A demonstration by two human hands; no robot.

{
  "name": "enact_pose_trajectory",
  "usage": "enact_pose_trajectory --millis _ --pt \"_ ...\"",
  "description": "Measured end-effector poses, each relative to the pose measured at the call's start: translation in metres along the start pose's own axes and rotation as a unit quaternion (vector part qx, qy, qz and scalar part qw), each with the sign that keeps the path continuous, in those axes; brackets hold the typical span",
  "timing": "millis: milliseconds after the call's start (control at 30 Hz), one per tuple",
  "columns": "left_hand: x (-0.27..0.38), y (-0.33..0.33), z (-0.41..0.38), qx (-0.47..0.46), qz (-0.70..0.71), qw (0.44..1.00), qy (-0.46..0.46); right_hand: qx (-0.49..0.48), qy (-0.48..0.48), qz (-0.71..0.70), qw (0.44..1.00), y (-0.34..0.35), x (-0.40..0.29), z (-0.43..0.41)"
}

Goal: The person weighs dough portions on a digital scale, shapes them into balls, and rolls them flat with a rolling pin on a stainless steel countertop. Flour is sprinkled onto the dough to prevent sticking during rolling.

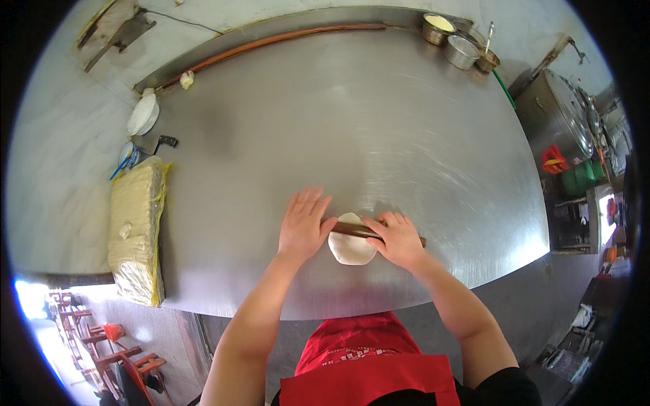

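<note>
A small wooden rolling pin [353, 230] lies across a round, flattened piece of white dough [352, 250] on the steel worktop [325, 127]. My left hand [303, 223] is at the pin's left end, palm down, fingers extended and spread a little, with the thumb by the tip of the pin. My right hand [398, 237] rests over the right part of the pin, fingers bent forward, and the pin's right end shows past the palm. Whether the fingers of either hand close around the pin is hard to see.
A plastic-wrapped pale slab [134, 228], a cleaver [166, 142], a blue-patterned bowl [129, 154] and a white bowl [143, 114] line the left edge. A long wooden rod [284, 35] lies along the back. Metal bowls [461, 52] stand back right, near a large pot [551, 114].
</note>
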State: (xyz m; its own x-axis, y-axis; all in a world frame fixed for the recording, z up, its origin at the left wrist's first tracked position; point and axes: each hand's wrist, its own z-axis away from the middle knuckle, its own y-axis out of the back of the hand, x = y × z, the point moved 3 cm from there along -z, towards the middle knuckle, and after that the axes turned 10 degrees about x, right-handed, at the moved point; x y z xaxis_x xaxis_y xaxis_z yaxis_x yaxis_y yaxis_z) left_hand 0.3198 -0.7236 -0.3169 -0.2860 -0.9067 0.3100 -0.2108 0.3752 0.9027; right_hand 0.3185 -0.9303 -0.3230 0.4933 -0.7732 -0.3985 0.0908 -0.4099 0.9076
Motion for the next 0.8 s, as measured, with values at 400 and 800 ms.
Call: enact_pose_trajectory --millis 400,800 --pt "0.001 -0.061 -0.056 -0.146 -0.058 0.986 -0.051 0.046 -0.149 0.094 0.983 -0.009 0.039 0.004" --pt "0.002 -0.057 -0.074 -0.133 -0.054 0.987 -0.077 0.053 -0.111 0.081 0.989 -0.007 0.041 0.001"
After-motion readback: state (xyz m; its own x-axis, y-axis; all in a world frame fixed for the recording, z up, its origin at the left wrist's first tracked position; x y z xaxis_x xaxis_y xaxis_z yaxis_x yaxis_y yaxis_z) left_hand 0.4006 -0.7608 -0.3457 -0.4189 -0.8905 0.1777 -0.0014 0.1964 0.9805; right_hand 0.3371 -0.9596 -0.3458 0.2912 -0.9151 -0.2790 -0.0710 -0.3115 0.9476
